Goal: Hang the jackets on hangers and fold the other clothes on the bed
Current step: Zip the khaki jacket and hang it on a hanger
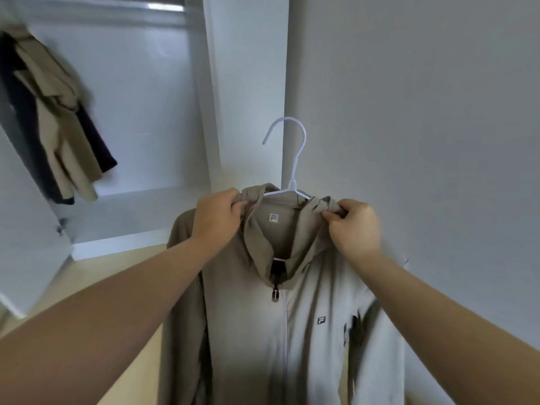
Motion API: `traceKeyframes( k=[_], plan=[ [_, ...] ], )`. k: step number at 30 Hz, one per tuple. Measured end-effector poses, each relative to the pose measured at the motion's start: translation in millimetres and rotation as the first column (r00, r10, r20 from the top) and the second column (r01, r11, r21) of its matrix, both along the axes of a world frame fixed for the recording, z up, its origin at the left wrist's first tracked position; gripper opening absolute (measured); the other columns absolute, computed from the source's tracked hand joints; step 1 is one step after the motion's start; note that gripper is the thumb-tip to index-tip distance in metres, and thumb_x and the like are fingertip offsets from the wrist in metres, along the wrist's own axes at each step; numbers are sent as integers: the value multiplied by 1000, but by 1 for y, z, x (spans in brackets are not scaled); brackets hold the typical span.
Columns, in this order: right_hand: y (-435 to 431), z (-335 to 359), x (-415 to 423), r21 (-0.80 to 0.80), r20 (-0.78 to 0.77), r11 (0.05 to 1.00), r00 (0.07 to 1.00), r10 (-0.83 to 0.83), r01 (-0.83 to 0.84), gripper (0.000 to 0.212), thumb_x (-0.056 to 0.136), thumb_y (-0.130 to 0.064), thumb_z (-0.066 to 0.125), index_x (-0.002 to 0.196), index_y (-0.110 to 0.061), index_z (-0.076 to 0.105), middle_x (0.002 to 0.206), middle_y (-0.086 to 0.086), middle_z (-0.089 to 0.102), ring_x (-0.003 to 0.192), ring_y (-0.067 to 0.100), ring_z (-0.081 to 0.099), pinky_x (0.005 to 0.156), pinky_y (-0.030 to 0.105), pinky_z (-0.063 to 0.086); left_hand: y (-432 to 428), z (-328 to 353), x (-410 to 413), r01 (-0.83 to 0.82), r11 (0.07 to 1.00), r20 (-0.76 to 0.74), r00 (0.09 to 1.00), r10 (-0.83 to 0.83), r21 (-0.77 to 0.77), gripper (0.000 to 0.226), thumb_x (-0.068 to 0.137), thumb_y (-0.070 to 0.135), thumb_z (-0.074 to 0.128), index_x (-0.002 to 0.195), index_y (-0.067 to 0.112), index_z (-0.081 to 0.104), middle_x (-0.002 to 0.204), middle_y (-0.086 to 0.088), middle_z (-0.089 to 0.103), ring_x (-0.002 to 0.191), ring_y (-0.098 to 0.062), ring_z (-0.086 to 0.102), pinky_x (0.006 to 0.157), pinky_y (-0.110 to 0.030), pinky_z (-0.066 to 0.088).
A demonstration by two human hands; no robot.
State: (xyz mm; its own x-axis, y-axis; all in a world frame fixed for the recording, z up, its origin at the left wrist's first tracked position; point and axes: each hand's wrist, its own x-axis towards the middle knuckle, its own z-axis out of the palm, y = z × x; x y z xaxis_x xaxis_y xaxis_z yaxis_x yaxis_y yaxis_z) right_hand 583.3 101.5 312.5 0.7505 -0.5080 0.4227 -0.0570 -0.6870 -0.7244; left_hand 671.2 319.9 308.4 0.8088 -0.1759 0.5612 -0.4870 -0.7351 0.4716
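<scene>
We are in the hanging step; our left hand (217,217) and right hand (355,226) each pinch a bunch of fabric at the collar of the beige jacket (257,323), one at either shoulder, fingers curled tight on the cloth. The jacket sits on the white hanger (294,168), zipped up the front and dangling below our arms in front of the pale wall; the hook stands free above the collar, touching nothing. By our judgement the threading is done and we are squaring the shoulders on the wire. To our left the wardrobe (140,97) stands open, with dark and tan garments (49,121) hanging in it; the bar at its top is blurred, so we cannot be sure of it. The next move calls for freeing one hand to take the hook, then carrying the jacket leftwards and up; the cloth may slip off a shoulder if we tilt it. The bed is out of view.
</scene>
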Motion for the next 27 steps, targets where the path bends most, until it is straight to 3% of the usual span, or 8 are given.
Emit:
traceKeyframes(
  k=[5, 8, 10, 12, 17, 21, 23, 27],
  plan=[
    [54, 88, 19, 174, -143, 982, 984, 103, -77, 39, 80, -17, 70, 51, -15, 44, 48, -3, 41, 49, 14, 40, 46, 27, 26, 45, 87, 23, -74, 997, -81, 994, 76, 25, 23, 94, 16, 51, 77, 4, 62, 75, -12, 63, 73, -28, 57, 75, -40, 48],
    [87, 160, 26, 392, -233, 910, 942, 242, -137, 25, 77, -16, 75, 57, -16, 60, 56, -2, 55, 59, 15, 52, 52, 26, 39, 71, 157, 32, -110, 994, -208, 972, 107, 0, 14, 92, 13, 52, 84, 9, 63, 88, -13, 65, 90, -32, 59, 82, -40, 47],
    [110, 207, 29, 584, -299, 797, 871, 389, -155, 11, 75, -16, 79, 80, -9, 71, 80, 7, 69, 80, 22, 64, 73, 31, 54, 88, 198, 35, -143, 989, -339, 929, 151, 47, 29, 92, 12, 52, 120, 10, 58, 123, -14, 59, 117, -33, 51, 101, -41, 42],
    [138, 251, 33, 736, -324, 671, 828, 457, -82, 18, 81, -19, 75, 91, -5, 70, 97, 14, 69, 92, 27, 65, 86, 38, 54, 112, 240, 35, -133, 986, -475, 865, 163, 97, 58, 91, 10, 51, 146, 13, 31, 148, -13, 35, 135, -32, 34, 110, -44, 34],
    [197, 317, 46, 964, -175, 265, 790, 588, 17, 29, 101, -4, 38, 125, 4, 51, 108, 12, 60, 99, 27, 57, 92, 40, 43, 177, 311, 39, -21, 996, -603, 795, 68, 85, 59, 91, 12, 53, 146, 13, 30, 146, -12, 34, 130, -30, 39, 104, -37, 39],
    [238, 342, 84, 944, -114, 310, 772, 626, -112, 27, 101, -2, 37, 125, 2, 50, 111, 15, 58, 100, 29, 56, 89, 40, 46, 223, 350, 53, 31, 998, -665, 746, 7, 46, 19, 94, 19, 53, 109, 11, 61, 111, -8, 62, 102, -24, 58, 77, -26, 43],
    [259, 341, 109, 926, -108, 350, 791, 602, -140, 29, 99, -1, 41, 126, 5, 49, 117, 18, 56, 106, 31, 54, 97, 41, 46, 238, 361, 64, 182, 982, -798, 586, -143, -43, 20, 95, 26, 53, 95, 12, 67, 92, -3, 67, 91, -19, 64, 73, -24, 48],
    [289, 323, 160, 918, -74, 353, 800, 596, -178, 18, 95, 4, 48, 110, 6, 57, 96, 15, 61, 93, 29, 58, 79, 37, 52, 246, 355, 95, 381, 923, -912, 355, -203, -57, 36, 90, 43, 59, 101, 10, 70, 88, 2, 72, 81, -8, 67, 76, -23, 53]
  ],
)
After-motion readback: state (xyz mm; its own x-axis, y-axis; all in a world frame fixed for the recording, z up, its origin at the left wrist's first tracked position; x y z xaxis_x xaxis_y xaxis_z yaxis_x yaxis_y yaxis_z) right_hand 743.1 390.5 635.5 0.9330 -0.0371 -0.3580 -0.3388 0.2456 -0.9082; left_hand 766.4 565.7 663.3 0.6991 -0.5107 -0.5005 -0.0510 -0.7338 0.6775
